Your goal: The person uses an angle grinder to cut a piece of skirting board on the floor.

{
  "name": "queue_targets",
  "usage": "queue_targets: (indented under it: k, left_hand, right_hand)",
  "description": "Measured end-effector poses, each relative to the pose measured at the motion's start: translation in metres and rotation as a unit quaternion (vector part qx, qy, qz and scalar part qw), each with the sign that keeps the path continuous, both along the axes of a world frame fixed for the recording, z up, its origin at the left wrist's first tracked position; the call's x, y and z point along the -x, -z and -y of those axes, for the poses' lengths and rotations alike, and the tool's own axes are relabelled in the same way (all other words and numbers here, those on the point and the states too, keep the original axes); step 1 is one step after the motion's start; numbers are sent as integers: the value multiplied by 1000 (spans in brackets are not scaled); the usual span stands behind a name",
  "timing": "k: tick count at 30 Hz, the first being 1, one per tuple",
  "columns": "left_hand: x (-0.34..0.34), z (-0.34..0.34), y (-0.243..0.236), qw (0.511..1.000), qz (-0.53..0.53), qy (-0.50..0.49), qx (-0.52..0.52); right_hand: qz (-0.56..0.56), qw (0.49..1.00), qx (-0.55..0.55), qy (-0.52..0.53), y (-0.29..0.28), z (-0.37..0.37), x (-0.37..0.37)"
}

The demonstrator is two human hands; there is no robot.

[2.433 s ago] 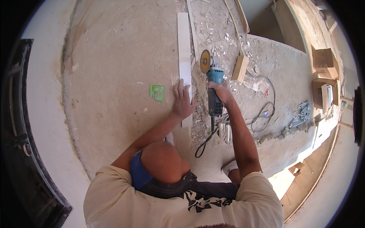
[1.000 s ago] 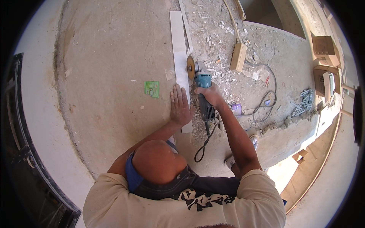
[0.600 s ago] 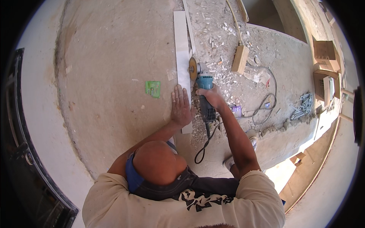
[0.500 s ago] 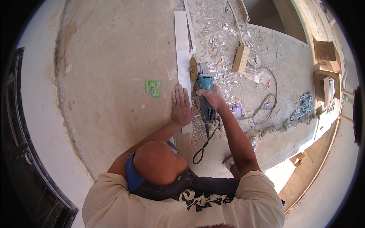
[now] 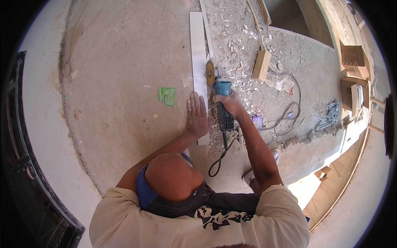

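Observation:
A long, pale strip of tile or board lies lengthwise in front of me on the dusty concrete floor. My left hand rests on its near part, fingers stretched out flat and pointing away from me. My right hand is wrapped round the body of a teal and black angle grinder. The grinder's tan disc stands upright at the strip's right edge, beyond my left fingertips. Whether the disc touches the strip, I cannot tell. The grinder's dark cord loops back near my feet.
White chips and rubble cover the floor right of the strip. A wooden block with a pale cable lies there. A green packet is on the left. Farther right are loose bolts or metal pieces and cardboard boxes. An opening shows at the top.
The grinder has shifted very slightly away from me along the strip's edge, and its cord loop has swung a little left. My left hand and the strip have stayed in place.

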State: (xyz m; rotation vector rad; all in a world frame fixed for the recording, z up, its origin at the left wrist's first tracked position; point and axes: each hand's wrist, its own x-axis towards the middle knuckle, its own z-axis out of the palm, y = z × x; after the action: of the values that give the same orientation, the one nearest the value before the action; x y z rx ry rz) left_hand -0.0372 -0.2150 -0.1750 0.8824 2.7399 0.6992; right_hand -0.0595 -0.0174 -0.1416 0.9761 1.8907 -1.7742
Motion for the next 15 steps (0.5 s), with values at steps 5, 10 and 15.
queue_targets:
  k: [5,10,15]
  left_hand:
    - [0,-1,1,1000,4,1,7]
    - [0,2,0,1000,3,4,27]
    - [0,2,0,999,0,5,33]
  right_hand:
    - [-4,1000,-10,-8,3,-4,2]
    - [-10,1000,-18,-7,-7,0,8]
    - [0,1000,-3,-9,-23,0,13]
